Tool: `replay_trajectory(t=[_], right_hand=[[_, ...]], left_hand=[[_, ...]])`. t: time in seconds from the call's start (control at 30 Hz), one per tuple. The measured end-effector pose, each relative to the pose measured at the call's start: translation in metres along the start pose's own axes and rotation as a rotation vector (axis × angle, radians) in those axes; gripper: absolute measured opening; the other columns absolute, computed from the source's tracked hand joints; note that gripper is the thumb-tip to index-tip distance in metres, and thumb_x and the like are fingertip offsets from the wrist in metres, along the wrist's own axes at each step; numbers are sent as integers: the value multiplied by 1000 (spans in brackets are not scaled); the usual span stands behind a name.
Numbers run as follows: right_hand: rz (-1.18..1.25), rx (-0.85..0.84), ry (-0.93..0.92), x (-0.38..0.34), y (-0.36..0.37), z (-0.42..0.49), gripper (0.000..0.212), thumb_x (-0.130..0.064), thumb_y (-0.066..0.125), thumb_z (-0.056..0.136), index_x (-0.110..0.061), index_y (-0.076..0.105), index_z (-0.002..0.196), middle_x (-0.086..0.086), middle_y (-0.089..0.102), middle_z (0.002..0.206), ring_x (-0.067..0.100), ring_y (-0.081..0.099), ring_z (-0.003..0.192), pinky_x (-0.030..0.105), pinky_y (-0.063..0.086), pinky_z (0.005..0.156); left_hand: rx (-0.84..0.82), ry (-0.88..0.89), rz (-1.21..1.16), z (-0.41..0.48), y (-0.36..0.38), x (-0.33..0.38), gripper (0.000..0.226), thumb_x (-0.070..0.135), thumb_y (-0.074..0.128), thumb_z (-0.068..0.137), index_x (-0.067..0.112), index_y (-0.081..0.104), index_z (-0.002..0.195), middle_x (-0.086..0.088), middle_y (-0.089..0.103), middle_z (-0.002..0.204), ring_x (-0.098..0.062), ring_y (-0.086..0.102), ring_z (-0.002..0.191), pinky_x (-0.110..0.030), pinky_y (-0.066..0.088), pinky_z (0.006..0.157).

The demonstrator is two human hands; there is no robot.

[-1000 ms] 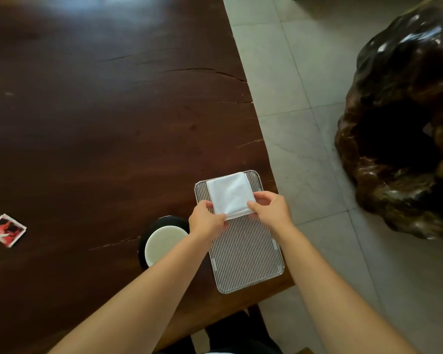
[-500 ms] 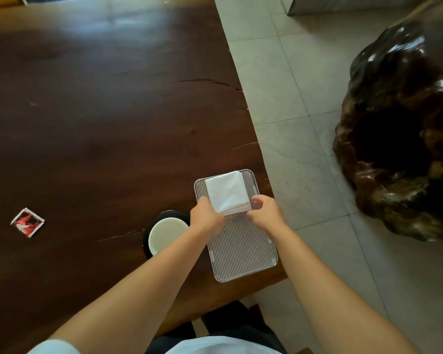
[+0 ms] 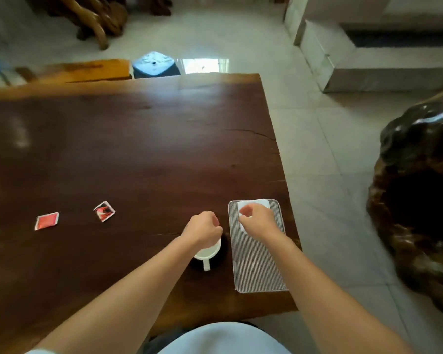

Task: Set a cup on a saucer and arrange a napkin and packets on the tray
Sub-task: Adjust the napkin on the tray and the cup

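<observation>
White ceramic cup point(image 3: 208, 250) with its handle toward the person, seated on a dark round saucer point(image 3: 221, 254) just left of the tray: that step looks done. Folded white paper napkin point(image 3: 253, 204) lying at the far end of the ribbed, silvery rectangular tray point(image 3: 258, 267), mostly hidden under the right hand point(image 3: 257, 221), whose curled fingers appear to pinch or press its near edge; hard to tell whether actually gripped. Left hand point(image 3: 202, 229) loosely fisted above the cup rim, holding nothing visible. Two red square packets point(image 3: 104, 211) point(image 3: 46, 221) lying apart on the dark brown wooden table point(image 3: 138, 149), well to the left, not yet on the tray. Remaining, by the look of it: fetching both packets. Tray close to the table's right edge and near the front edge; near half of the tray bare. Wide open tabletop between cup and packets, nothing in the way.
</observation>
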State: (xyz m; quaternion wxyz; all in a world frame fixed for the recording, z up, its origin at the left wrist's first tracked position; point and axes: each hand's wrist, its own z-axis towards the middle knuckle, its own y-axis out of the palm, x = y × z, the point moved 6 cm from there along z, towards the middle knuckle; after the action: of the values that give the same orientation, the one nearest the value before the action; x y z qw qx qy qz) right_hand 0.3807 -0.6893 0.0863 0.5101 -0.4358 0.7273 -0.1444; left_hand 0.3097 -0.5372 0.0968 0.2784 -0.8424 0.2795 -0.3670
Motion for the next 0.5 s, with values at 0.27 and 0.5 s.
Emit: replay_trajectory(t=[0.27, 0.5], right_hand=[[-155, -207, -316, -111, 87, -33, 22, -19, 57, 89, -19, 72, 105, 2, 71, 108, 21, 64, 101, 32, 52, 84], [-300, -347, -419, -160, 173, -66, 17, -22, 59, 89, -23, 71, 101, -3, 68, 97, 12, 58, 80, 20, 44, 64]], left_hand=[[211, -137, 202, -61, -60, -106, 18, 33, 53, 97, 22, 60, 110, -4, 66, 108, -24, 63, 94, -41, 57, 83], [260, -265, 124, -94, -81, -209, 16, 32, 57, 97, 23, 59, 110, 0, 65, 101, -17, 61, 86, -33, 56, 74]])
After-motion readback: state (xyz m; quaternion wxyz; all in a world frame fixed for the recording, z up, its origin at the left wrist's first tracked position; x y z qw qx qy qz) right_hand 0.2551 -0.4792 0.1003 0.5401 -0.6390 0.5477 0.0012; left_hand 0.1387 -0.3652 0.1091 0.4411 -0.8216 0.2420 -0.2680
